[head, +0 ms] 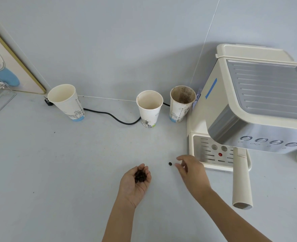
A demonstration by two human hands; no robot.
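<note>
My left hand is turned palm up and cupped, with a small heap of dark coffee beans lying in the palm. A single loose coffee bean lies on the white counter just right of that hand. My right hand hovers close to the right of the bean, thumb and fingers spread a little, holding nothing. Three paper cups stand along the back wall: a left cup, a middle cup and a coffee-stained right cup.
A cream and steel espresso machine fills the right side, its drip tray and long portafilter handle jutting toward me. A black power cord runs along the counter behind the cups. A framed picture leans at far left.
</note>
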